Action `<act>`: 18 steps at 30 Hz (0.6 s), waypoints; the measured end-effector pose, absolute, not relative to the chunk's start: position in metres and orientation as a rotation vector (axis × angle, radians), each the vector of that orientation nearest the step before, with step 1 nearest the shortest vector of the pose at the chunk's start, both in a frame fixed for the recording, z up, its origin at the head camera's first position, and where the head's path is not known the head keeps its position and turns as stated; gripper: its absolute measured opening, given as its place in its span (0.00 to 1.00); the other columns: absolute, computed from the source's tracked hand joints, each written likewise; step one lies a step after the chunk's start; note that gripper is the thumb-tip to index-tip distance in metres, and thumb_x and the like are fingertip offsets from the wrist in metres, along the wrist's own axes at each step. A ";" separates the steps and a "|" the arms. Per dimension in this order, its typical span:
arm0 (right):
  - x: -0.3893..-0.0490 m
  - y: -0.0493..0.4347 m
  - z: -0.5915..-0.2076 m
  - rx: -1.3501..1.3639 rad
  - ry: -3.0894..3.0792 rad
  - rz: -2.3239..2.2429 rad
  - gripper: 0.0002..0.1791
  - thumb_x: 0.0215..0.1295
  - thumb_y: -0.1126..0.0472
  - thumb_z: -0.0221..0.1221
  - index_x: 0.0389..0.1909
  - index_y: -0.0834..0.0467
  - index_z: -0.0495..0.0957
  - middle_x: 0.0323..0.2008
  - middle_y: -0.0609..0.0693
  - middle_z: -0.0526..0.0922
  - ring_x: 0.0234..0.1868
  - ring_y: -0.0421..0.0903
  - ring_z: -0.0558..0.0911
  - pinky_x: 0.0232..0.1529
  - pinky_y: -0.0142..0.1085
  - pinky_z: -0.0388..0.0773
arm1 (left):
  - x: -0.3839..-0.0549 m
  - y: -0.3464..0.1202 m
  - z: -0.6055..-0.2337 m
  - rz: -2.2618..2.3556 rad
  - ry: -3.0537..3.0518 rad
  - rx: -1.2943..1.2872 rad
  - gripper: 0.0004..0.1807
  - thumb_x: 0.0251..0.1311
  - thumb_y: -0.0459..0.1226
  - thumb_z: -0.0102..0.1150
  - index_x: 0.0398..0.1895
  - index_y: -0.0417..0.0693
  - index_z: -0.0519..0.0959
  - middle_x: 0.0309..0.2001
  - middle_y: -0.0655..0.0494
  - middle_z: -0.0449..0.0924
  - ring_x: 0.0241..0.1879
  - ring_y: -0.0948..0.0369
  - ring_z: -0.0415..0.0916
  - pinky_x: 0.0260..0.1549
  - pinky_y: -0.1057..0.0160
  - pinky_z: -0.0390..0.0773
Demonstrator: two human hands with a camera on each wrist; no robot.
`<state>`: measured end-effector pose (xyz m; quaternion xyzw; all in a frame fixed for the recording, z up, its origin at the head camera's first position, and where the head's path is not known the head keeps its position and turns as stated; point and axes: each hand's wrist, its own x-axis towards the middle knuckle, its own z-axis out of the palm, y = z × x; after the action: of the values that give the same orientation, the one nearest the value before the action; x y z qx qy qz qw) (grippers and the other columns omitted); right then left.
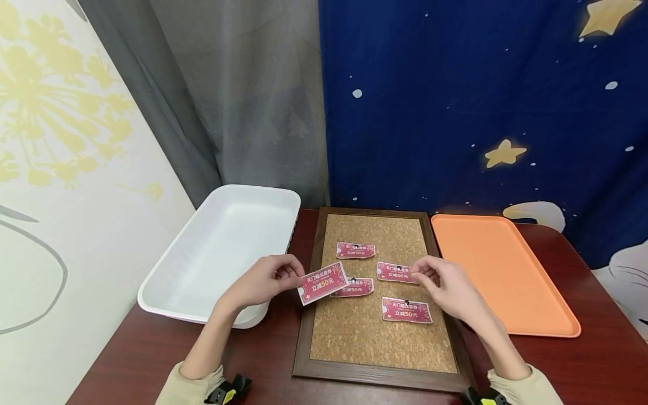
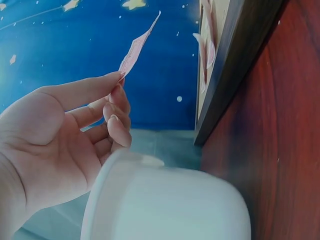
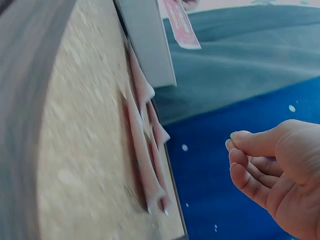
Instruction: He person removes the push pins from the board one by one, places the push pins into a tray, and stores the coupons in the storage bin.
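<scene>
Between its thumb and fingers my left hand point(image 1: 270, 277) pinches the end of a pink paper coupon point(image 1: 324, 282). This coupon is held out over the left edge of a framed cork board point(image 1: 349, 340), overlapping a pinned coupon point(image 1: 356, 287) in the head view. Several such coupons are fixed to the cork, each with a small dark pin near its top. My right hand point(image 1: 448, 284) hovers over the board's right side, overlapping the end of another coupon point(image 1: 394, 272). In the right wrist view its thumb point(image 3: 260, 142) and forefinger meet at the tips, with nothing visible between them.
Left of the board stands a deep white tub point(image 1: 217, 253), close beside my left hand. A flat orange tray point(image 1: 506, 275) lies to the right on the dark red table point(image 1: 552, 365). Grey and starry blue curtains point(image 1: 430, 112) hang behind, and a patterned white surface point(image 1: 76, 253) is at the left.
</scene>
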<state>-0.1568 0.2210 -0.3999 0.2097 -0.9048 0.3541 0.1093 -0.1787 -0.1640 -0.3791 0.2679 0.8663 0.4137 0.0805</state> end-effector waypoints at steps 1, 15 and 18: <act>-0.157 0.225 -0.399 0.604 -2.659 1.035 0.06 0.67 0.70 0.63 0.35 0.56 0.80 0.28 0.46 0.82 0.28 0.37 0.77 0.30 0.31 0.75 | -0.180 -0.166 -0.379 1.243 2.604 0.785 0.02 0.65 0.34 0.64 0.34 0.48 0.81 0.29 0.61 0.76 0.31 0.62 0.72 0.32 0.66 0.73; -0.159 0.274 -0.397 0.353 -2.630 0.975 0.02 0.68 0.65 0.64 0.37 0.58 0.81 0.30 0.50 0.83 0.27 0.39 0.79 0.29 0.27 0.74 | -0.191 -0.202 -0.377 1.337 2.704 0.544 0.05 0.64 0.36 0.67 0.38 0.45 0.82 0.31 0.53 0.81 0.33 0.54 0.77 0.34 0.64 0.76; -0.159 0.287 -0.399 0.307 -2.635 0.997 0.02 0.69 0.65 0.63 0.38 0.61 0.81 0.31 0.53 0.83 0.26 0.41 0.79 0.28 0.26 0.74 | -0.192 -0.211 -0.377 1.344 2.718 0.488 0.07 0.65 0.37 0.66 0.40 0.42 0.82 0.33 0.48 0.82 0.34 0.49 0.78 0.33 0.63 0.76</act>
<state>-0.1593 0.2870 -0.3987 0.1069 -0.9189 0.3476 0.1533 -0.1919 -0.2111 -0.3767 0.1588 0.8845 0.4373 0.0350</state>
